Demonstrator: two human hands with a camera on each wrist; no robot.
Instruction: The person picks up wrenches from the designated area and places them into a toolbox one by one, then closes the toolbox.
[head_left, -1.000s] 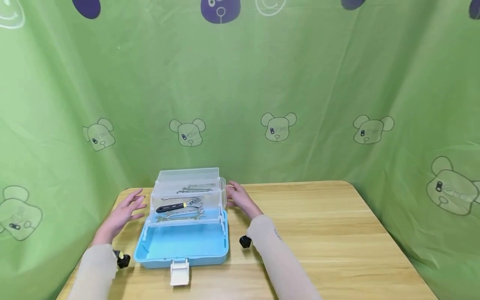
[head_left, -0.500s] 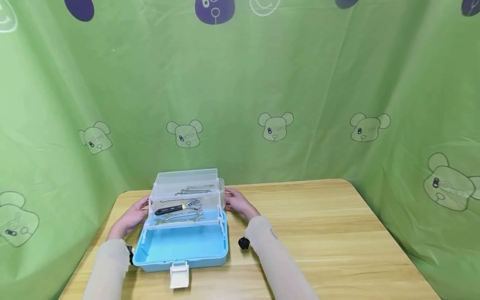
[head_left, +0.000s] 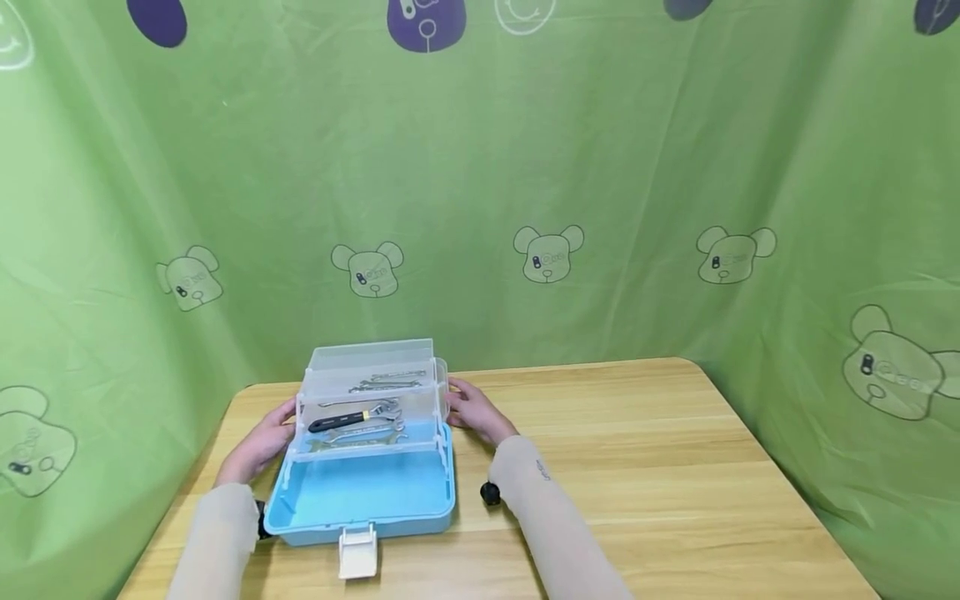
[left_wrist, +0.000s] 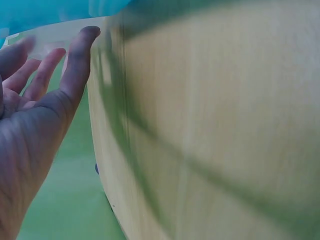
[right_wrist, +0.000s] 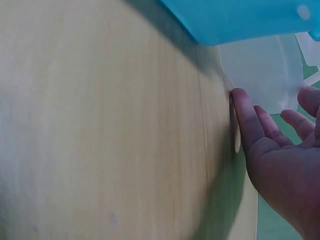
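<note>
An opened toolbox (head_left: 367, 487) stands on the table, with a light blue base and see-through trays raised above its rear half. In the front tray (head_left: 420, 429) lie an adjustable wrench (head_left: 341, 422) with a black handle and several spanners; more spanners (head_left: 386, 383) lie in the upper tray. The clear lid (right_wrist: 260, 70) hangs back behind the base. My left hand (head_left: 258, 442) is at the box's left side, fingers extended and partly hidden behind the trays. At the right, my right hand (head_left: 476, 412) has its fingertips right at the clear lid's edge, fingers nearly straight.
A white latch (head_left: 357, 552) hangs off the base's front onto the wooden table (head_left: 645, 475). Green cloth (head_left: 480, 167) with bear prints encloses the table at the back and sides. The table's back edge runs close behind the toolbox.
My left hand has moved right and inward to the box's left side. The right hand stays at the lid's right edge. The toolbox stays in place while the head view shifts slightly.
</note>
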